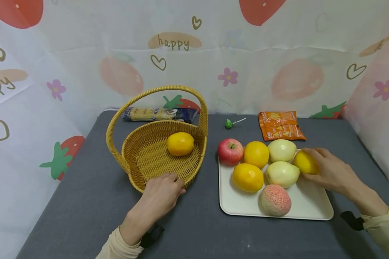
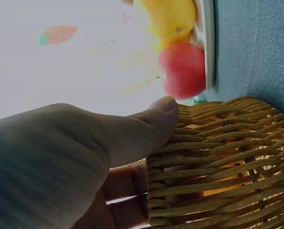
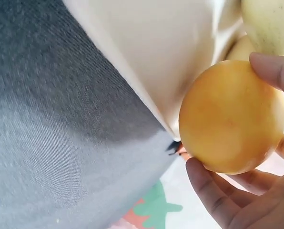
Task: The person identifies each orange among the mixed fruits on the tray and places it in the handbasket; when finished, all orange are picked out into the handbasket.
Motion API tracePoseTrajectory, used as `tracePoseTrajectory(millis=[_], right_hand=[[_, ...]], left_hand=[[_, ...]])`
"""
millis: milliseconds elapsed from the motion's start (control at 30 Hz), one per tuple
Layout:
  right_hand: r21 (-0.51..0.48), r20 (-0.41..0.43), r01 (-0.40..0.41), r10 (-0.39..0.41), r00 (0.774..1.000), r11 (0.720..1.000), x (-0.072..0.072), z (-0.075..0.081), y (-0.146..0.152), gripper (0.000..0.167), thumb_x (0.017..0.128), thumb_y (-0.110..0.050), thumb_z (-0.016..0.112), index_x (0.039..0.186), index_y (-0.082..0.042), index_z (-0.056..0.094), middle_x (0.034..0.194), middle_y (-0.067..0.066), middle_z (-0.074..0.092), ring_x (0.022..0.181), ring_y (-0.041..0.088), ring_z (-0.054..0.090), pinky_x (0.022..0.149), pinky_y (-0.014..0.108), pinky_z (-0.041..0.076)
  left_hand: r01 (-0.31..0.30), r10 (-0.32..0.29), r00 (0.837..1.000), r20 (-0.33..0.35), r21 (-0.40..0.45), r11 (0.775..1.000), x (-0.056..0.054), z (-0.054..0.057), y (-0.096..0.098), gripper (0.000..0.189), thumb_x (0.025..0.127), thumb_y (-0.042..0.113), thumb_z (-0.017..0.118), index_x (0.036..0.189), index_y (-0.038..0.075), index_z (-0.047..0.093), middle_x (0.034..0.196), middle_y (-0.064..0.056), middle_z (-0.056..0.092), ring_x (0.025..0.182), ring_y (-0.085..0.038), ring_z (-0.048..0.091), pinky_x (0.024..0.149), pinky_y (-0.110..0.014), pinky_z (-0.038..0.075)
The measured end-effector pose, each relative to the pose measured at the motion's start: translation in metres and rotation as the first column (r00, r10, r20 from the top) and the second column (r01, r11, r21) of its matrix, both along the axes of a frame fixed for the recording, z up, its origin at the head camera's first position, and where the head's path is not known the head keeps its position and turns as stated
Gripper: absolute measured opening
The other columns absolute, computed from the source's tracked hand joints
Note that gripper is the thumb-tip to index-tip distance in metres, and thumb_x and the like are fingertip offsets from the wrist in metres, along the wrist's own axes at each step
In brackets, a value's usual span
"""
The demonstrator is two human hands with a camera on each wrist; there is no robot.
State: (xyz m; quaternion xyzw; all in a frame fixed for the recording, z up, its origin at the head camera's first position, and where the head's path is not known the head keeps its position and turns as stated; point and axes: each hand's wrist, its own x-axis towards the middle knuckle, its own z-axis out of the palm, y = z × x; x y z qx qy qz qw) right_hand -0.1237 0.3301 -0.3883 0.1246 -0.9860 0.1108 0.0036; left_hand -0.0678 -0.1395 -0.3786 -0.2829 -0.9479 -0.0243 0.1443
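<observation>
My left hand (image 1: pixel 163 194) grips the front rim of a yellow wicker basket (image 1: pixel 133 154) with a tall handle; the left wrist view shows the thumb on the woven wall (image 2: pixel 218 157). Inside the basket lies a lemon (image 1: pixel 180 144). My right hand (image 1: pixel 332 171) holds a smooth yellow-orange fruit (image 3: pixel 232 117) between thumb and fingers, over the right part of a white tray (image 1: pixel 311 205). Left of that fruit sit two pale green-yellow fruits, the back one (image 1: pixel 282 150) and the front one (image 1: pixel 282 174). A pink peach (image 1: pixel 276 200) lies near the tray's front edge.
On the tray's left side are a red apple (image 1: pixel 230 151), an orange (image 1: pixel 256 154) and another lemon (image 1: pixel 247 177). Behind it lie an orange snack packet (image 1: pixel 280 125) and a green lollipop (image 1: pixel 228 124). A long noodle package (image 1: pixel 159 114) rests behind the basket. Patterned cloth (image 1: pixel 194 72) backs the grey table.
</observation>
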Motion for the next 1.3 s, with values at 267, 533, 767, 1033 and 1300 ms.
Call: tracePoseTrajectory(millis=[267, 533, 767, 1033, 1300], right_hand=[[-0.016, -0.067, 0.037, -0.038, 0.997, 0.999, -0.002, 0.019, 0.005, 0.073, 0.078, -0.037, 0.079, 0.138, -0.013, 0.045, 0.131, 0.027, 0.048, 0.094, 0.043, 0.057, 0.062, 0.058, 0.047], [-0.039, -0.171, 0.007, -0.014, 0.985, 0.999, -0.005, 0.034, -0.005, 0.073, 0.075, -0.031, 0.08, 0.138, -0.011, 0.047, 0.131, 0.024, 0.049, 0.09, 0.039, 0.057, 0.062, 0.053, 0.047], [-0.058, -0.19, -0.043, 0.031, 0.981, 0.997, -0.008, 0.049, -0.03, 0.078, 0.075, -0.032, 0.081, 0.141, -0.011, 0.045, 0.136, 0.025, 0.047, 0.098, 0.042, 0.057, 0.068, 0.061, 0.049], [-0.044, -0.235, -0.171, 0.156, 0.959, 0.984, -0.015, 0.066, -0.075, 0.079, 0.075, -0.032, 0.08, 0.143, -0.013, 0.045, 0.135, 0.021, 0.049, 0.091, 0.037, 0.06, 0.063, 0.053, 0.052], [-0.022, -0.255, -0.336, 0.32, 0.912, 0.941, -0.021, 0.079, -0.137, 0.073, 0.077, -0.034, 0.077, 0.141, -0.017, 0.047, 0.137, 0.018, 0.05, 0.106, 0.034, 0.058, 0.075, 0.049, 0.054]], left_hand=[[0.002, -0.002, 1.0, -0.005, -0.005, 1.0, -0.001, 0.001, 0.001, 0.018, 0.081, 0.027, 0.079, 0.073, 0.017, 0.067, 0.065, 0.001, 0.051, 0.058, -0.015, 0.054, 0.043, -0.03, 0.04], [-0.001, 0.001, 1.0, -0.002, -0.012, 1.0, -0.001, 0.001, 0.001, 0.018, 0.081, 0.028, 0.079, 0.073, 0.016, 0.066, 0.064, 0.001, 0.051, 0.057, -0.015, 0.053, 0.043, -0.03, 0.04], [0.0, -0.001, 1.0, -0.005, -0.015, 1.0, -0.001, 0.0, 0.002, 0.018, 0.081, 0.028, 0.079, 0.073, 0.017, 0.067, 0.065, 0.001, 0.051, 0.058, -0.015, 0.054, 0.044, -0.031, 0.041], [-0.001, 0.001, 1.0, -0.007, -0.015, 1.0, -0.001, 0.0, 0.002, 0.018, 0.081, 0.029, 0.079, 0.074, 0.017, 0.067, 0.065, 0.001, 0.051, 0.058, -0.015, 0.053, 0.044, -0.03, 0.04], [0.002, -0.002, 1.0, -0.004, -0.009, 1.0, 0.0, -0.001, 0.001, 0.018, 0.081, 0.028, 0.078, 0.074, 0.017, 0.067, 0.065, 0.001, 0.051, 0.058, -0.015, 0.053, 0.044, -0.03, 0.04]])
